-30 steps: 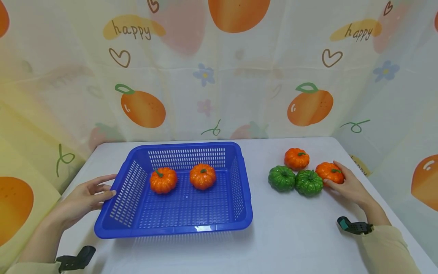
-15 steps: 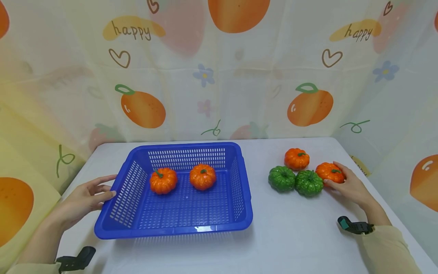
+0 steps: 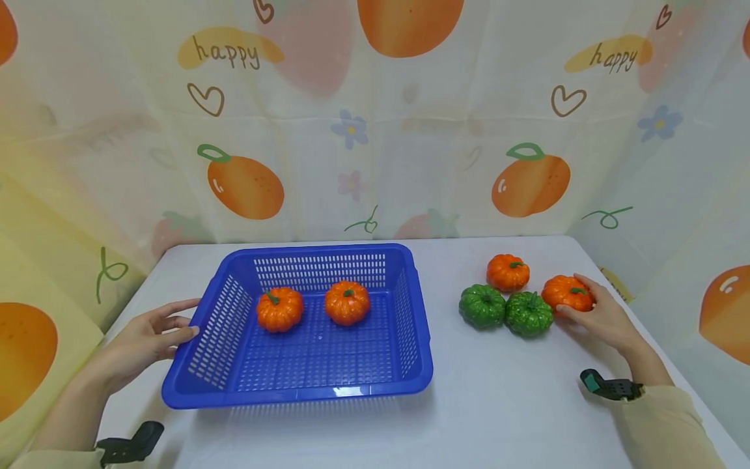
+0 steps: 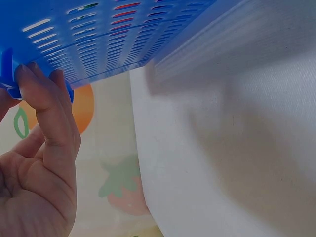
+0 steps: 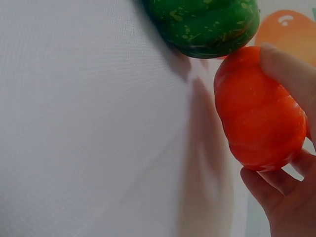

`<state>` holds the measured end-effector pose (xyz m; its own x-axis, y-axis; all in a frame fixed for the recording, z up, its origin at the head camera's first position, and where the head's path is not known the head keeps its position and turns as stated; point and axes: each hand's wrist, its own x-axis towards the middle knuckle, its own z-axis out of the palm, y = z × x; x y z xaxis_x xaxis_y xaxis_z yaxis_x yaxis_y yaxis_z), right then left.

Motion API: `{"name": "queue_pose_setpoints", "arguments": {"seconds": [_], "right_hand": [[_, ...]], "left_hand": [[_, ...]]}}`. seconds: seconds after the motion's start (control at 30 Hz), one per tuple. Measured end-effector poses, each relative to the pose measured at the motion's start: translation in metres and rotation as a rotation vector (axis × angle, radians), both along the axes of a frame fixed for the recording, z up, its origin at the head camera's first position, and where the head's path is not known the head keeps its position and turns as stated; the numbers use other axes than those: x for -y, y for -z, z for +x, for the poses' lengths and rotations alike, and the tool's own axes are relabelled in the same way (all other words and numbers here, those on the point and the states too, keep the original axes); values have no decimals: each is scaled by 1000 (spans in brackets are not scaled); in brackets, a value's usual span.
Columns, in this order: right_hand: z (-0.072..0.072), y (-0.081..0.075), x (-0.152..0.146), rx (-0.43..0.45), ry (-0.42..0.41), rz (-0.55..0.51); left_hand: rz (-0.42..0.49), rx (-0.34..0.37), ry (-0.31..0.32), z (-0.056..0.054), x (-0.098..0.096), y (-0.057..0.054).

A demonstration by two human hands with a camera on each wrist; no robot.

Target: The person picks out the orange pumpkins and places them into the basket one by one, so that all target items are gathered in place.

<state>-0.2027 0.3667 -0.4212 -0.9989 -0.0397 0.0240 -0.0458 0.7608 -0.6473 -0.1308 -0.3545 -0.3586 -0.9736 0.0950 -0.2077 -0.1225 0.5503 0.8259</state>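
Observation:
My left hand grips the left rim of a blue plastic basket, thumb at the rim. In the left wrist view its fingers curl up under the rim against the slotted wall. Two small orange pumpkins lie inside the basket. At the right of the table my right hand holds another orange pumpkin between thumb and fingers. The right wrist view shows this pumpkin gripped from both sides, right beside a green pumpkin.
Two green pumpkins, a plain one and a speckled one, sit left of the right hand. Behind them stands an orange pumpkin. A white table carries everything, with a printed curtain along its back and sides.
The right hand and its orange pumpkin have shifted slightly to the right, away from the speckled green one. The left hand and the basket stay as they were.

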Motion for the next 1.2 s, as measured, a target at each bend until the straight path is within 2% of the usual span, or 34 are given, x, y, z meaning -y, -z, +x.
{"name": "queue_pose_setpoints", "arguments": {"seconds": [0.53, 0.77, 1.2], "right_hand": [[-1, -20, 2, -174, -26, 20], [-2, -32, 6, -146, -32, 12], [-3, -47, 18, -177, -54, 41]], "left_hand": [[3, -3, 2, -1, 0, 0], [4, 3, -1, 0, 0, 1], [2, 7, -6, -1, 0, 1]]}}
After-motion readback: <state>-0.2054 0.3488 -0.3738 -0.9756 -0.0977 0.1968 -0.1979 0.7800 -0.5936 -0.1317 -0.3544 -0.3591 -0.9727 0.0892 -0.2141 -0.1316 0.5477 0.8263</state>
